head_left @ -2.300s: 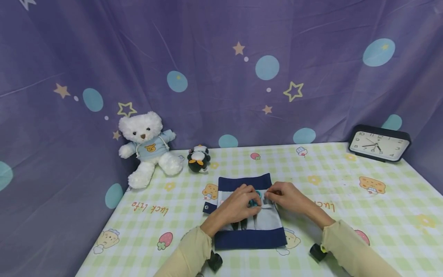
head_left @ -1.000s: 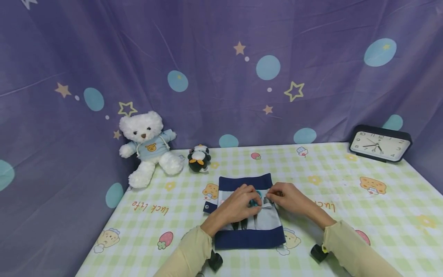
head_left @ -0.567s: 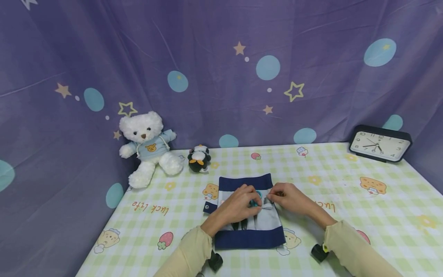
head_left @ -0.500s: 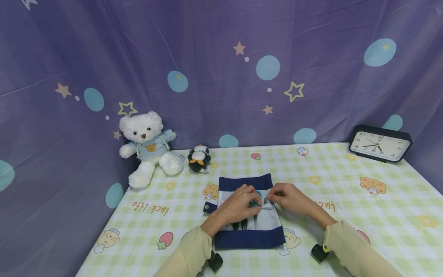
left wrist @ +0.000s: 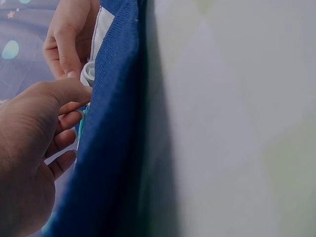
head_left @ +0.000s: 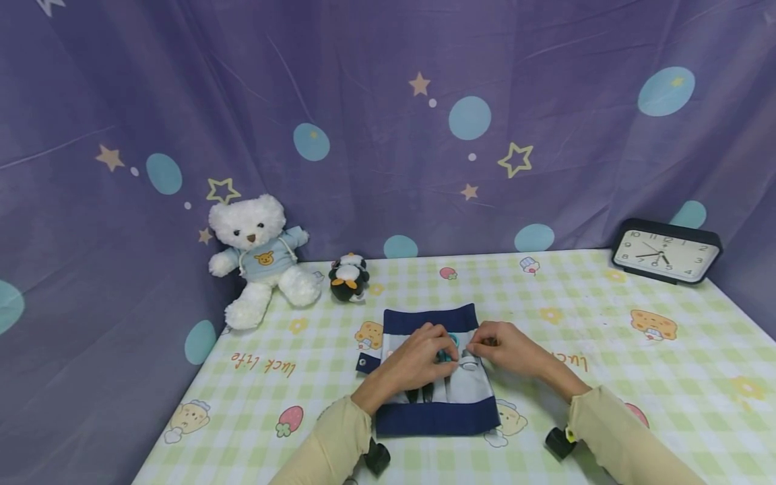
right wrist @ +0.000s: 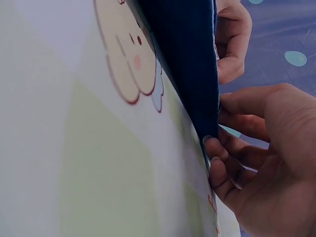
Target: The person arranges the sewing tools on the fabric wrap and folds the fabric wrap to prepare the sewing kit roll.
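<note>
Curtained nook with child's-room look; real home or staged set, cannot tell. Table point(head_left: 412, 283) in green-checked, cartoon-print cloth point(head_left: 667, 377). Purple star-and-dot curtain point(head_left: 376, 178) behind table and along both sides. White teddy bear point(head_left: 262, 259) at table's far left corner, small penguin toy point(head_left: 348, 277) at back edge. Clock point(head_left: 663, 253) at far right corner.

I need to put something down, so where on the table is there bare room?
The widest patch is right of the right hand, in front of the clock. Another runs along the curtain between the penguin and clock. A third lies between the bear and left sleeve. It's crowded at the pouch, where the left hand sits beside the right.
</note>
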### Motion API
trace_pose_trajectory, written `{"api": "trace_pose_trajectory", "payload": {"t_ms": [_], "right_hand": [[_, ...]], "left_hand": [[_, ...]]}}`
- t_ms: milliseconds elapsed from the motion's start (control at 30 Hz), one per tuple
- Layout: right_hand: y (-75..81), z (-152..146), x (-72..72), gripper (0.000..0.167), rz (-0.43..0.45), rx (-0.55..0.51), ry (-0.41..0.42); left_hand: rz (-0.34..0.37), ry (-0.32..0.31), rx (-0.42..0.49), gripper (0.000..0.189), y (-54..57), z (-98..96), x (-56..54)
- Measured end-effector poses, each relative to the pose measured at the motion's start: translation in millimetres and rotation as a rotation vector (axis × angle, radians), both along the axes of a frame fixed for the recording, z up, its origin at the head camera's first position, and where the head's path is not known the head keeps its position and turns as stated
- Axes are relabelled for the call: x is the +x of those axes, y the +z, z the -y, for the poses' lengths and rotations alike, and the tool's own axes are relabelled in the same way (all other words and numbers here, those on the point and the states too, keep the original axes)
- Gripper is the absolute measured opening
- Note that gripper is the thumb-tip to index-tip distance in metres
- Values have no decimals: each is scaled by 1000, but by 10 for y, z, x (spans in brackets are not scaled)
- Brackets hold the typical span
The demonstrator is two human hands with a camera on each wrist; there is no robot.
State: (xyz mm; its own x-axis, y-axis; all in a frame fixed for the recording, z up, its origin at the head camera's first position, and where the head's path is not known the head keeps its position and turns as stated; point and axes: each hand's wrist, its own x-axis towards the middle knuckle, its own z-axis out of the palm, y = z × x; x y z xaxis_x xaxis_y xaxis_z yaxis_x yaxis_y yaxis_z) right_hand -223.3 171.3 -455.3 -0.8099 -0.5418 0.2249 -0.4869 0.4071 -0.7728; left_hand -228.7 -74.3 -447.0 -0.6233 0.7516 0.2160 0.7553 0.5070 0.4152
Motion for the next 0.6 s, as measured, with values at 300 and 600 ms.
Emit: {"api": "trace_pose_trajectory", "payload": {"t_ms": [300,600], "right_hand": [[-5,0,6,17,6,7,0],[32,4,26,17,-8,-10,26]], "left_hand": [[11,3,1,4,-3,2,0],[-1,-2,5,4,-5,7,2]]}}
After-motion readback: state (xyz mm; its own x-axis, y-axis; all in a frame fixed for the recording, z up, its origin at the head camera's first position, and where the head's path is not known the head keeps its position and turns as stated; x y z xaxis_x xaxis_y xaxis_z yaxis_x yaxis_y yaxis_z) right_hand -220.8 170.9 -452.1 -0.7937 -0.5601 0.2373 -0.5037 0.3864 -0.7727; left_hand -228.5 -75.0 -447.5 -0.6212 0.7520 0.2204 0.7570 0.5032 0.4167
